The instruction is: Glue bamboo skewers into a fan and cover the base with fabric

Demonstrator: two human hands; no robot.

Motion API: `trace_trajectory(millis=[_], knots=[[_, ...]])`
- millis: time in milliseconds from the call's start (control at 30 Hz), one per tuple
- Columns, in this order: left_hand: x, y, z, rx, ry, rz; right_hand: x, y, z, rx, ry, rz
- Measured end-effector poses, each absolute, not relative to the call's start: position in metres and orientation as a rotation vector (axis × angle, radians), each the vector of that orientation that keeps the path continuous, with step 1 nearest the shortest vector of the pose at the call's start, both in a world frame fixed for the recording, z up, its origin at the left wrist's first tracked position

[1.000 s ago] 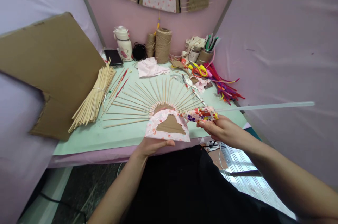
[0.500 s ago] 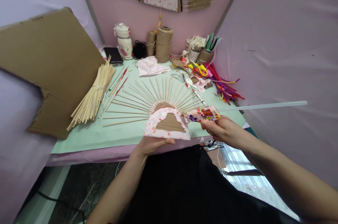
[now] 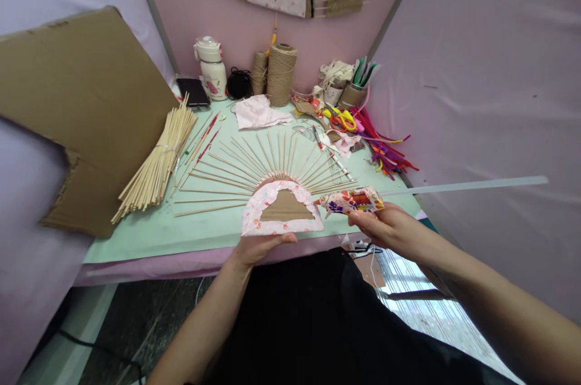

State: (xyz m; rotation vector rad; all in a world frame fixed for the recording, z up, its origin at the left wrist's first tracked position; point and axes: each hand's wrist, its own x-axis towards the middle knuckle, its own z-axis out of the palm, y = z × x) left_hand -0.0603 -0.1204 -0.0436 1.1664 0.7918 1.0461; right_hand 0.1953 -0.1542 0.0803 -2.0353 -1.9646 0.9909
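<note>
My left hand grips the lower edge of a half-round cardboard piece edged with pink flowered fabric, held above the table's front edge. My right hand is closed round a glue gun wrapped in flowered paper, with a long clear glue stick poking out to the right. The gun's nozzle points at the fabric piece's right corner. Behind them a fan of wooden skewers lies spread on the green mat.
A bundle of skewers and a big cardboard sheet lie at the left. At the back stand twine spools, a flask, a phone, scissors and pipe cleaners. Pink cloth walls close in both sides.
The fabric-edged piece has shifted slightly left and lower toward flat. The glue gun has moved a little to the right, away from the piece's corner.
</note>
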Motion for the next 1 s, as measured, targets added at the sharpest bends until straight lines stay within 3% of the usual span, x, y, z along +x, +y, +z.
trace_trajectory(millis=[300, 1000], knots=[[-0.061, -0.119, -0.051, 1.151, 0.769, 1.059, 0.197, -0.155, 0.087, -1.941, -1.878, 1.175], [-0.056, -0.121, -0.024, 1.126, 0.885, 1.180, 0.193, -0.159, 0.089, -2.036, -2.007, 1.038]])
